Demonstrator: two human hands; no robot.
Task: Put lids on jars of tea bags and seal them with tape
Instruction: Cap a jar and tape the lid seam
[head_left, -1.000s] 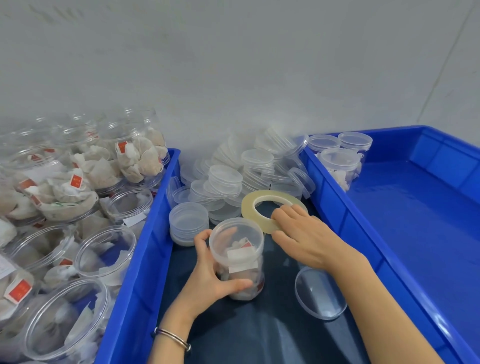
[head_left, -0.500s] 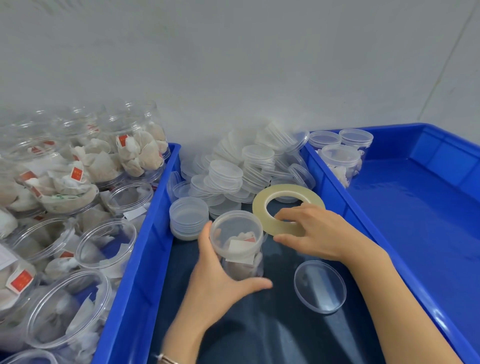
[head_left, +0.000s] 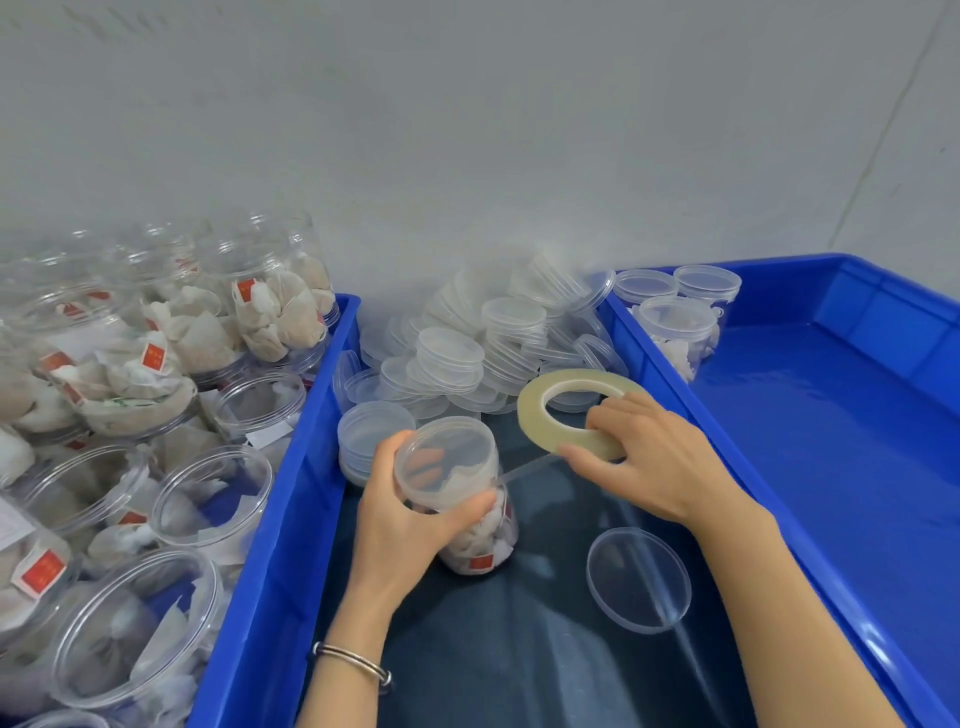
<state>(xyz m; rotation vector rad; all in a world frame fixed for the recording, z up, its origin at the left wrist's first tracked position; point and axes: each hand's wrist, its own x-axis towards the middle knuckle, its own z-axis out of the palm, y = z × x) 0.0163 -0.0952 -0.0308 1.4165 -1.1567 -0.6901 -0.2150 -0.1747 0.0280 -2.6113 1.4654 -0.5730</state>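
Where wall meets trays: dark cloth

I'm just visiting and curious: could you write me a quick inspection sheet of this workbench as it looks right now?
Surface: dark cloth between two blue trays.
Job's things: lidded jar of tea bags, tilted; tape roll, with a strip stretched from it to the jar.
Clutter: loose lid lying flat; pile of spare lids; open filled jars in the left tray; a few lidded jars in the right tray.
Hands: left hand grips the jar; right hand holds the tape roll.
Cables: nothing seen.
Surroundings: plain grey wall.
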